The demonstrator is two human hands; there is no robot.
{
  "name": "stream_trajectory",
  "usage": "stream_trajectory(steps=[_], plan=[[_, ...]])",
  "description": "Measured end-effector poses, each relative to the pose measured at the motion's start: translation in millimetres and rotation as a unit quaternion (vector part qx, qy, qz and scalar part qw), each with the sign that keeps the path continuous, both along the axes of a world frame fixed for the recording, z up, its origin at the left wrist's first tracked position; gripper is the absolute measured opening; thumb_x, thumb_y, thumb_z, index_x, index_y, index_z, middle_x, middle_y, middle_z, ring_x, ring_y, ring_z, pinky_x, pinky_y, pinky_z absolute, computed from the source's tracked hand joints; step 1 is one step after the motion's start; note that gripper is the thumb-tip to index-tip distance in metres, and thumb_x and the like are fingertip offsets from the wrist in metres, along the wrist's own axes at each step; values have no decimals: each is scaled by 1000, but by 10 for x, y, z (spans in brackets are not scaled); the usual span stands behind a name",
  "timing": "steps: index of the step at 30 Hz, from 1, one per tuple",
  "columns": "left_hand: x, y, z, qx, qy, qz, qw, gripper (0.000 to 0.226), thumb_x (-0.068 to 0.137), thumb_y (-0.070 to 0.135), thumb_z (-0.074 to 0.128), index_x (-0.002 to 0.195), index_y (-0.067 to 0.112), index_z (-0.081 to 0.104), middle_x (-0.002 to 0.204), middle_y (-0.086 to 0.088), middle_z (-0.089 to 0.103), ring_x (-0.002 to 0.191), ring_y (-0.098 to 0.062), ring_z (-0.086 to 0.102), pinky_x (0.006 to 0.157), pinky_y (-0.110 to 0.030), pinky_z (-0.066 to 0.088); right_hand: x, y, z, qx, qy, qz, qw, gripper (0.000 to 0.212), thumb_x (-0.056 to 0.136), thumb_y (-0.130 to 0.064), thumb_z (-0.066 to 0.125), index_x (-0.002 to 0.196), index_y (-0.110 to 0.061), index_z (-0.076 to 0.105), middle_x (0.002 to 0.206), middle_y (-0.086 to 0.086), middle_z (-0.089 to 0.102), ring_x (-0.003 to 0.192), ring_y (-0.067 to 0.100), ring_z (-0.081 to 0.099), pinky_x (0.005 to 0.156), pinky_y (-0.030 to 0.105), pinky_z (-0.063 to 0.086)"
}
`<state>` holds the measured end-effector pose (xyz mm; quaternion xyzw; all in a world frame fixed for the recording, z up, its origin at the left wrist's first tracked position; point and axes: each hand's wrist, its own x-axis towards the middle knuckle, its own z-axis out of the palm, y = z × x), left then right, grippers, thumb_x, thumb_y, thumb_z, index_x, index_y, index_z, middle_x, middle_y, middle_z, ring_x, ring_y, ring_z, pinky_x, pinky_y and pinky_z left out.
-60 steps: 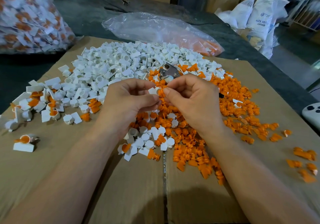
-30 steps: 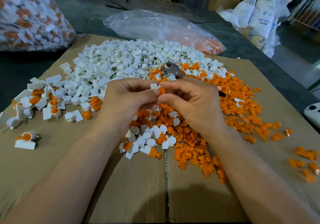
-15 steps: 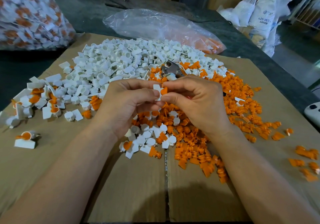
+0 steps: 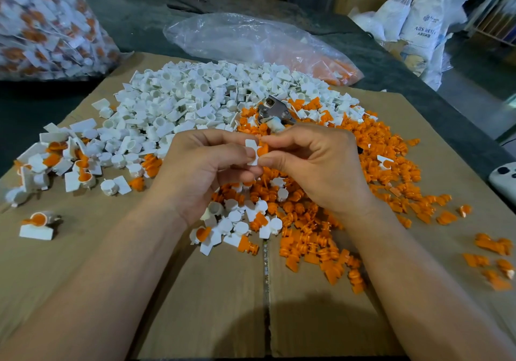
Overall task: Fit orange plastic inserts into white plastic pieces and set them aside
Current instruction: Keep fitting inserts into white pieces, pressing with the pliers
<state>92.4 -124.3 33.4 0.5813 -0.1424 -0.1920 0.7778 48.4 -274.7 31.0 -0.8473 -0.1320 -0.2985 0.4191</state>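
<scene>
My left hand [image 4: 206, 171] pinches a small white plastic piece [image 4: 252, 152] between thumb and fingers. My right hand [image 4: 315, 165] pinches an orange insert [image 4: 262, 150] against that white piece; the two parts touch above the middle of the cardboard. A heap of white pieces [image 4: 195, 95] lies at the back left. Orange inserts [image 4: 377, 171] spread out to the right and below my hands. Fitted white-and-orange pieces [image 4: 55, 162] lie at the left, one [image 4: 37, 225] apart near the left edge.
The cardboard sheet [image 4: 209, 305] covers a dark table. A metal tool [image 4: 272, 111] lies on the pile behind my hands. A clear bag [image 4: 251, 42] with orange inserts lies beyond, a full bag [image 4: 42, 25] at far left, a white controller [image 4: 505, 179] at right.
My hands have lifted slightly and turned the two parts. The orange insert has been pushed closer into the white piece held between my fingers.
</scene>
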Motion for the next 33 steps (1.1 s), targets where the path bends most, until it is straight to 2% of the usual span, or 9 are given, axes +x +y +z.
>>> stream_trajectory(steps=[5, 10, 14, 18, 21, 26, 29, 33], plan=[[-6, -9, -7, 0, 3, -1, 1000, 10, 52, 5, 64, 57, 8, 72, 53, -11, 65, 46, -17, 64, 43, -16, 49, -9, 9, -9, 4, 0, -22, 1000, 24, 70, -15, 73, 92, -16, 65, 77, -5, 64, 73, 12, 64, 62, 24, 54], [9, 8, -7, -1, 3, 8, 1000, 11, 52, 6, 65, 60, 8, 73, 57, -12, 67, 49, -17, 66, 44, -16, 50, 2, 17, -40, 6, 13, -21, 1000, 27, 73, -12, 70, 99, -5, 68, 87, -5, 64, 83, 9, 65, 72, 21, 55], [1, 16, -3, -6, 8, 8, 1000, 10, 51, 6, 65, 57, 10, 73, 53, -9, 65, 48, -17, 65, 43, -16, 49, 14, -10, -36, -27, 2, -5, 1000, 24, 76, -5, 67, 99, -2, 67, 86, -5, 63, 84, 9, 64, 74, 18, 53], [2, -4, -5, -3, 4, 8, 1000, 12, 53, 2, 67, 59, 10, 73, 56, -9, 67, 50, -17, 66, 45, -16, 49, 2, -9, -33, -38, -6, -15, 999, 17, 77, -4, 67, 93, -2, 70, 83, 0, 66, 78, 10, 64, 69, 20, 53], [4, -21, -22, 8, -26, 24, 999, 28, 68, -11, 65, 62, 15, 74, 60, -6, 67, 54, -17, 66, 51, -18, 51, 2, 29, -41, -70, -46, -45, 995, 15, 76, -3, 66, 89, -1, 72, 77, 9, 65, 70, 15, 60, 61, 19, 48], [1, -36, -54, 21, -76, 45, 996, 27, 68, -9, 68, 69, 17, 72, 58, 1, 59, 58, -16, 64, 59, -22, 55, 1, 77, -54, -73, -62, -83, 992, 10, 75, -3, 68, 84, -4, 73, 74, -9, 59, 66, 3, 54, 59, 10, 44], [2, -42, -53, 24, -89, 51, 994, 26, 70, -9, 68, 71, 17, 71, 60, 3, 63, 60, -14, 64, 58, -20, 54, -15, 86, -41, -70, -52, -103, 991, 5, 76, -10, 69, 77, -7, 72, 69, -3, 65, 63, 8, 57, 54, 18, 47], [-9, -50, -62, 42, -119, 65, 990, 23, 68, -4, 71, 75, 18, 70, 67, 3, 68, 63, -15, 66, 61, -21, 55, -14, 69, -33, -101, -21, -124, 987, 14, 78, -17, 65, 70, -6, 69, 63, 2, 64, 55, 14, 56, 48, 37, 48]])
